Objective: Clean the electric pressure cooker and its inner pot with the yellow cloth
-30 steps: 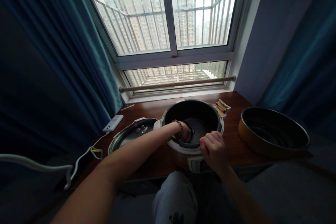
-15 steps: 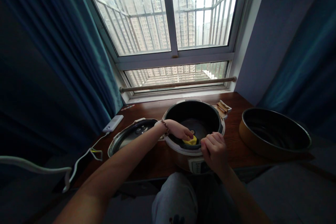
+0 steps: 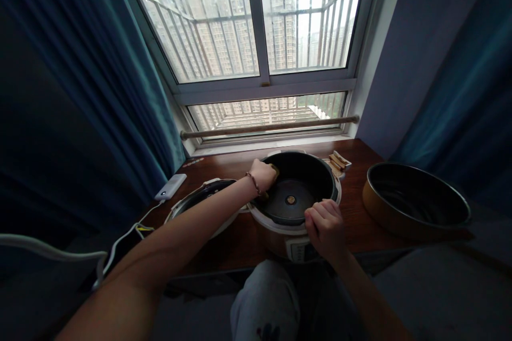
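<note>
A round electric cooker (image 3: 276,237) stands on the table in front of me, its dark inside (image 3: 308,192) exposed and a small round piece (image 3: 290,200) at the centre of its floor. At the left inner wall, my left hand (image 3: 264,175) is closed on a yellow cloth (image 3: 274,170), mostly hidden by the fingers. My right hand (image 3: 325,221) is wrapped round the cooker's front right rim. The cooker's lid (image 3: 196,197) lies to the left, partly behind my left forearm.
A large inner pot (image 3: 380,208) stands at the table's right end. Behind the cooker is a small wooden-looking item (image 3: 340,161). A white power bank (image 3: 171,187) with a cable (image 3: 124,240) lies at left. The window (image 3: 264,64) rises behind the table (image 3: 356,229).
My left hand has moved the yellow cloth from the cooker's front floor area to its left inner wall, uncovering the centre. My right hand stays on the rim.
</note>
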{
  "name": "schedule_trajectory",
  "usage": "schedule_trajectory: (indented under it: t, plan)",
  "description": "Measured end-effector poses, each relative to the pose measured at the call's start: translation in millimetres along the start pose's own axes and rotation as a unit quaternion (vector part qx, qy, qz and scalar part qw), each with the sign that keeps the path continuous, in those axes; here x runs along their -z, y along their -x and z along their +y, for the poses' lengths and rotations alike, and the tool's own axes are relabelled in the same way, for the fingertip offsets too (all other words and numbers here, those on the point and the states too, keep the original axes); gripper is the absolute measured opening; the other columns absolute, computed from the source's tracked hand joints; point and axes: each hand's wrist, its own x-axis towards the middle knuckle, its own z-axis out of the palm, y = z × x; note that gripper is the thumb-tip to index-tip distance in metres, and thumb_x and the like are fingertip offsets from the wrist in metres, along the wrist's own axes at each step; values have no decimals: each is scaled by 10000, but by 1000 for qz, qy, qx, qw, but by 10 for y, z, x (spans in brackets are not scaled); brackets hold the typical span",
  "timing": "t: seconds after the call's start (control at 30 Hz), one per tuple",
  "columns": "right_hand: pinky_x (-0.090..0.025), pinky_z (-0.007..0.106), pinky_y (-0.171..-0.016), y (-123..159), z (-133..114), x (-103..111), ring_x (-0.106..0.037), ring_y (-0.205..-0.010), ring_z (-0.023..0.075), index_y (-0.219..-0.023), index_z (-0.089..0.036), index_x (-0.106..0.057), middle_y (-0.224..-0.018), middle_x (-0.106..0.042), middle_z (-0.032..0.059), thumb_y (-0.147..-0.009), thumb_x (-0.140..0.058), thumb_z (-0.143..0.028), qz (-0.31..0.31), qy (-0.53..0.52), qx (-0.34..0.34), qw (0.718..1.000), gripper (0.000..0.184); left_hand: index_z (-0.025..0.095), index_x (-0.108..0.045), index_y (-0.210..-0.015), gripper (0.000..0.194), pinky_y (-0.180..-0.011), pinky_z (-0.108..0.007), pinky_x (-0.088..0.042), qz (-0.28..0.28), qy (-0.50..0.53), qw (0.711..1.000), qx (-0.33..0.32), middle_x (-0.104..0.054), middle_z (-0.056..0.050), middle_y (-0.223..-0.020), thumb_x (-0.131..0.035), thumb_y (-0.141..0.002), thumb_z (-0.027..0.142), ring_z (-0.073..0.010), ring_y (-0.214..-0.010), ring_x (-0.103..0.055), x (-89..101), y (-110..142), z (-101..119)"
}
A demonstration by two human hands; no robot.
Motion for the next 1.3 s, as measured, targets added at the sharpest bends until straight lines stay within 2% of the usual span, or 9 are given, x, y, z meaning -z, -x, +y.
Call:
schedule_trajectory:
  t: [0.13, 0.37, 0.57, 0.63, 0.77, 0.93, 1.0, 1.13, 1.3]
  plan:
    - [-349, 364, -848, -3, 4, 6, -430, -757, 167, -638, -180, -495, -654, -483, 25, -870, -398, -198, -2, 3, -1, 1000, 252, 106, -696, -816, 188, -776, -401, -423, 15, -45, 999, 9, -665, -196, -906, -515, -812, 157, -293, -878, -618, 36, 86, 11]
    - [-348, 365, -856, 0, 1, 9, -428, -756, 165, -639, -181, -495, -659, -486, 23, -869, -402, -197, -5, 2, -2, 1000, 248, 147, -702, -839, 204, -678, -339, -480, -49, -45, 997, -38, -684, -163, -885, -643, -712, 296, -288, -831, -644, 16, 391, 114]
    - [-354, 371, -831, -4, -11, 27, -434, -751, 172, -633, -180, -501, -651, -491, 26, -872, -397, -199, -16, 8, 1, 1000, 262, 174, -693, -840, 385, -641, -287, -467, -60, -2, 995, -76, -692, -113, -825, -392, -868, 413, -225, -763, -654, -22, 567, 256]
    - [-355, 378, -831, -9, -21, 40, -444, -755, 177, -637, -181, -505, -655, -501, 29, -874, -393, -199, -20, 8, -1, 1000, 263, 178, -683, -843, 433, -657, -280, -460, -31, 22, 996, -85, -687, -99, -836, -319, -898, 405, -205, -764, -648, -51, 635, 330]
    - [-375, 372, -812, -70, -61, 106, -481, -748, 181, -725, -179, -530, -696, -543, 35, -878, -404, -216, -25, -15, -38, 999, 202, 164, -652, -836, 424, -669, -275, -444, 96, 114, 987, -62, -653, -88, -834, -276, -922, 339, -183, -758, -622, -183, 785, 500]
    - [-420, 339, -806, -372, -156, 201, -533, -896, 215, -976, -123, -525, -935, -580, 120, -863, -416, -240, -23, -43, -125, 991, 196, 172, -595, -765, 346, -660, -236, -415, 228, 251, 941, 13, -582, -47, -822, -315, -922, 301, -135, -736, -564, -347, 918, 595]
    - [-410, 329, -849, -545, -193, 170, -533, -974, 215, -1049, -107, -518, -1031, -576, 145, -870, -364, -197, -71, -68, -121, 988, 252, 176, -576, -735, 333, -649, -228, -409, 251, 297, 921, 5, -564, -35, -804, -329, -921, 301, -126, -723, -546, -380, 938, 582]
    - [-428, 268, -756, -852, -232, -15, -595, -859, 175, -1013, -121, -568, -952, -640, 115, -891, -306, -197, -302, -140, -109, 937, 300, 177, -552, -700, 326, -671, -243, -428, 283, 367, 886, -9, -565, -31, -785, -331, -922, 267, -127, -723, -538, -460, 970, 551]
    - [-416, 232, -700, -1053, -271, -145, -605, -885, 185, -998, -100, -616, -1011, -649, 136, -903, -314, -268, -509, -118, -28, 852, 359, 168, -561, -948, 204, -879, -336, -437, 474, 387, 788, 72, -553, -88, -1078, -365, -902, 205, -173, -1007, -529, -673, 1089, 619]
